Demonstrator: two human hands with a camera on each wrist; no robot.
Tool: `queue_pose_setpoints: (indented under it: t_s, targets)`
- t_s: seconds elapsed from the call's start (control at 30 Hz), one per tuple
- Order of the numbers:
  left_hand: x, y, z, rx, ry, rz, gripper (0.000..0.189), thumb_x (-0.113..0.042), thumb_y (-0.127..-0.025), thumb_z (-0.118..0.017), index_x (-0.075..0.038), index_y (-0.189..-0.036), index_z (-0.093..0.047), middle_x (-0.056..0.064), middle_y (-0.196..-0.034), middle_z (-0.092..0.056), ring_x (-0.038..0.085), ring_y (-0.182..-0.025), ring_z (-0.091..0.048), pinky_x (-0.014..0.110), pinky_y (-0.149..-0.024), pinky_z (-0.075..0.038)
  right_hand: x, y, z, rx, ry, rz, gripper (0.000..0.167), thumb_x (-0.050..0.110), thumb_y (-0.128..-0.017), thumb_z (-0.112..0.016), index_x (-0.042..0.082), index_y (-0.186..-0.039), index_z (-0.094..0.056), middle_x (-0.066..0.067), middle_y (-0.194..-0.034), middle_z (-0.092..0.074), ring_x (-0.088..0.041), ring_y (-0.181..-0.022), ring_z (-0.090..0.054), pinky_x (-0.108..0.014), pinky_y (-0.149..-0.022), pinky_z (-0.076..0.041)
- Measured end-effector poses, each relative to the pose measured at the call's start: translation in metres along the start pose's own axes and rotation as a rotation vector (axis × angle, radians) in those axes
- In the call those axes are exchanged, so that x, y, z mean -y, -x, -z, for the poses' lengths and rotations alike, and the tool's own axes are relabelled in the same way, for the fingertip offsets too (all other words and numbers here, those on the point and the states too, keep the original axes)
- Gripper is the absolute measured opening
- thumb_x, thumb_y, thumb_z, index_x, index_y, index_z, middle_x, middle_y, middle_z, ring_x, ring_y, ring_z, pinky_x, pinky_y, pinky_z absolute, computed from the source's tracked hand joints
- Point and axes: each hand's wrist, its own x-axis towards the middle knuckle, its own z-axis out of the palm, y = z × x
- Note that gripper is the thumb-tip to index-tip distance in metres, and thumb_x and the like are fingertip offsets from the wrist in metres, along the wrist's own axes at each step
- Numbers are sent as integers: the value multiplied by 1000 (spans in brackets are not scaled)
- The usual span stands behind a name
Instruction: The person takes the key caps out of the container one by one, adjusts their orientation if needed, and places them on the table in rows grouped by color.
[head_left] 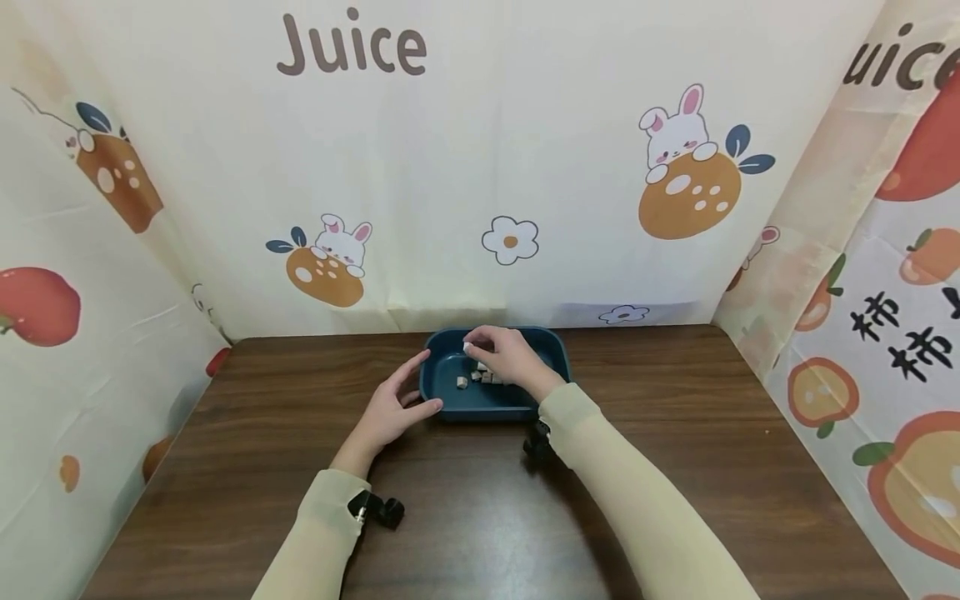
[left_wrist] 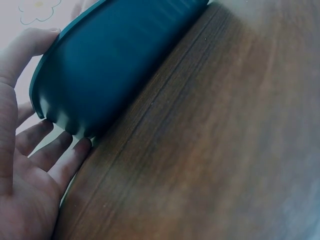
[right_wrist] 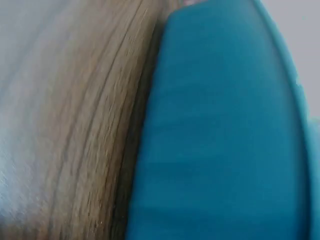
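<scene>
A dark teal rectangular tray (head_left: 495, 414) sits at the back of the wooden table, with several small pale cubes (head_left: 462, 382) lying in it. My right hand (head_left: 506, 357) is over the tray and pinches one small white cube (head_left: 467, 348) between thumb and fingertips. At the tray's left end is my left hand (head_left: 386, 412), fingers spread and nearly straight. The left wrist view shows its thumb (left_wrist: 30, 47) at the rim and its fingertips against the outer wall (left_wrist: 100, 70). The right wrist view shows only the tray's outer side (right_wrist: 215, 130) and the table; the right hand is hidden there.
The brown wooden table (head_left: 450, 517) extends toward me and to both sides. Printed cloth (head_left: 450, 167) with bunnies, fruit and lettering hangs along the back and both sides. Black wrist cameras (head_left: 378, 508) are strapped at both cuffs.
</scene>
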Motion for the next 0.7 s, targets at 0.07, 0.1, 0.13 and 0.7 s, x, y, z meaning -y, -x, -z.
queue_pose_setpoints:
  t_s: [0.07,0.1,0.13,0.7]
  targets:
    - [1,2,-1,1,0,3,84,-17,-99,-85,-20,-170,-41,15,-173,-39,42,-154,-44,57,-117,-47,4,7,1,-17,-21,26,32,36,-111,-67,16,-135,-74,-1,-125,-75,-19,-112,-67,-41,-107,-59]
    - [1,2,-1,0,2,5,84,-16,-99,-84,-21,-170,-41,15,-173,-39,43,-153,-45,57,-117,-47,6,12,1,-24,-30,41,32,36,-111,-68,15,-136,-74,-1,-126,-75,-19,-112,-68,-40,-107,-59]
    - [2,3,-1,-1,5,6,84,-16,-98,-84,-21,-170,-41,15,-173,-39,42,-153,-46,56,-117,-48,8,17,1,-32,-36,60,33,35,-111,-67,14,-136,-74,-1,-126,-75,-19,-112,-68,-40,-106,-59]
    - [2,-1,-2,-2,6,-17,84,-19,-98,-85,-24,-169,-42,8,-175,-38,40,-152,-48,55,-117,-48,27,86,7,-196,-84,243,23,24,-104,-79,13,-124,-76,3,-112,-76,-10,-96,-70,-34,-88,-65]
